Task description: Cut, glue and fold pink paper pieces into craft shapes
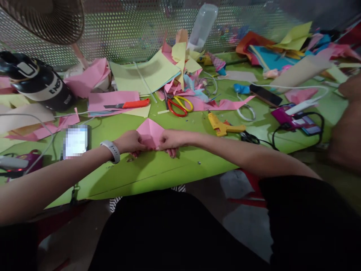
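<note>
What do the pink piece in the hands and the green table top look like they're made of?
Pink folded sheet: seemingly thin matte paper, since it holds sharp creases and a point. Green table top: probably a smooth sheet covering, perhaps plastic or card, with a slight sheen and a visible seam line; not certain.

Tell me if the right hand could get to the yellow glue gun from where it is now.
Probably yes. The right hand pinches the pink folded paper, and the yellow glue gun lies just beyond it on bare green table, with nothing between them. It would need to release the paper first.

head-worn view, facing down, near green table (169, 169)
</note>
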{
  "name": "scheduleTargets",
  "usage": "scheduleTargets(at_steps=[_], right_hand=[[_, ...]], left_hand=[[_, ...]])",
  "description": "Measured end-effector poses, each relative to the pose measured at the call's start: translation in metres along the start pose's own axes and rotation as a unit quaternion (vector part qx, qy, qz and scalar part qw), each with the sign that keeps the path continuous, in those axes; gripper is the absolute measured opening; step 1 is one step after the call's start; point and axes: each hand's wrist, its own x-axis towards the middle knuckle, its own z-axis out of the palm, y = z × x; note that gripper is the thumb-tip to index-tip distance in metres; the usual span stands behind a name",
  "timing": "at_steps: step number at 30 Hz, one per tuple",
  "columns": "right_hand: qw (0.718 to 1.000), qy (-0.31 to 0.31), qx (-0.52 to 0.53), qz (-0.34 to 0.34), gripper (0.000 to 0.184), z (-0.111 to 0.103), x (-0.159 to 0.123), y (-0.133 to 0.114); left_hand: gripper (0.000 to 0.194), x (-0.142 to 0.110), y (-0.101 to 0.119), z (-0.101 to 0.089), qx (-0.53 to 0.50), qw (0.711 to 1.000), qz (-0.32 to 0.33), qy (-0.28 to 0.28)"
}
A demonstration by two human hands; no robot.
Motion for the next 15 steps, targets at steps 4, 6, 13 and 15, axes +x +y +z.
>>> scheduleTargets(at_steps=[4, 6, 13, 15], right_hand=[[1.0, 0.001, 0.008, 0.005, 0.037, -0.001, -0.001, 0.006], [1.0, 0.004, 0.016, 0.004, 0.037, -0.002, -0.001, 0.008], [1.0, -0.004, 0.003, -0.008, 0.038, 0.0, 0.005, 0.015], [1.0, -0.004, 0.0, -0.01, 0.041, 0.0, 0.006, 0.017]], left_hand=[[0.048, -0.008, -0.012, -0.004, -0.014, 1.0, -0.001, 0.003], [0.049, -0.013, -0.021, -0.008, -0.029, 0.999, -0.019, 0.005], [0.047, -0.041, -0.053, -0.025, -0.046, 0.993, -0.109, 0.02], [0.046, -0.052, -0.062, -0.032, -0.035, 0.99, -0.136, 0.031]])
